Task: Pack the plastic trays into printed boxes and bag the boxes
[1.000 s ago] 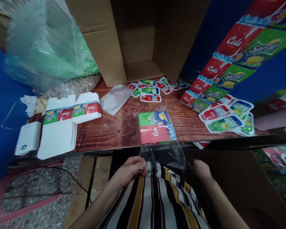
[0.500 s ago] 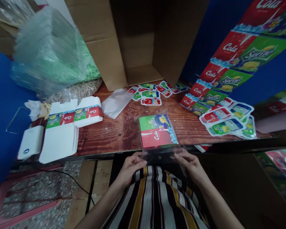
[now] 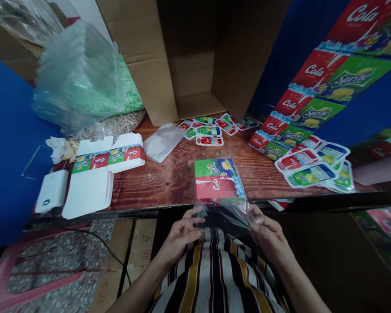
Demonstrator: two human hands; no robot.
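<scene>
Striped cloth of the person's clothing (image 3: 221, 278) fills the bottom centre, and just above it the two hands flank the slack end of a clear bag (image 3: 226, 213). At its right corner, the right hand (image 3: 269, 230) pinches the film between thumb and fingers; the left hand (image 3: 180, 237) is half curled at the opposite edge, thumb and fingers a little parted, and whether it grips the film I cannot tell. At the centre of the frame, the Cola and Sprite box (image 3: 211, 180) lies flat inside the bag near the front edge of the wooden table (image 3: 169, 191). By my reading, bagging that box is mostly done, while the slack end looks neither folded over nor sealed. Left of centre, flat cartons (image 3: 89, 191) lie unassembled beside a white device (image 3: 53, 191); at the right, bottle-shaped packs (image 3: 313, 174) lie heaped, near another person's forearm (image 3: 378, 169). Farther back, smaller bottle shapes (image 3: 209, 140) lie scattered, a stack of printed boxes (image 3: 316, 113) rises toward the upper right, and a cardboard carton (image 3: 143, 65) stands open at top centre.
</scene>
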